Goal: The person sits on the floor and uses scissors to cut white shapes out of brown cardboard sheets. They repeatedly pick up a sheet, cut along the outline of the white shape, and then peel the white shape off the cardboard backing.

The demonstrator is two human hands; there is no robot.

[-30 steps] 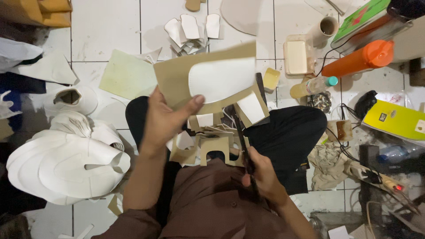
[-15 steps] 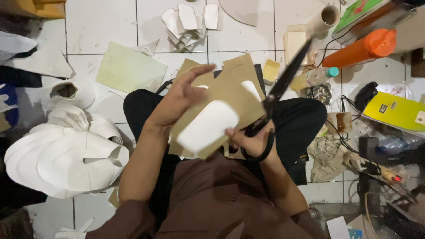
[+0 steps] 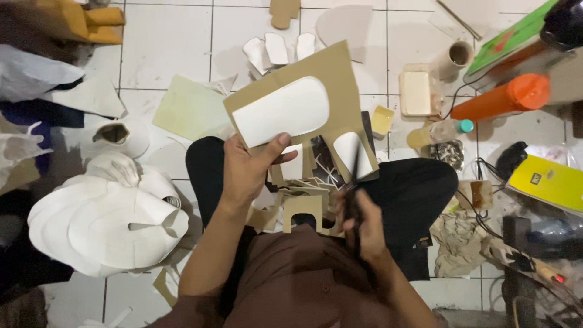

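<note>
A big pile of white curved foam sheets (image 3: 106, 222) lies on the white tiled floor (image 3: 164, 42) at the left of the frame. A person sits in the middle of the floor with legs crossed.

The left hand (image 3: 246, 170) holds up a flat brown cardboard piece with white rounded shapes stuck on it (image 3: 297, 106), just above the middle of the frame. The thumb presses on its front near the bottom edge, and the other fingers are hidden behind it. The cardboard tilts. Its long side runs from the lower left up to the upper right, and the big white shape lies the same way.

An orange plastic tube (image 3: 501, 97) lies at the upper right.

The right hand (image 3: 364, 222) is lower, right of the middle. Its fingers are curled tight around black scissors (image 3: 354, 182). The blades point up at the bottom edge of the cardboard, by the small white shape. I cannot tell how wide the blades are open.

I think the cut could go crooked, because only one hand holds the card in the air and it could bend or twist. The blades are also near the left thumb.

Small brown cardboard scraps (image 3: 303, 203) lie in the lap.
</note>
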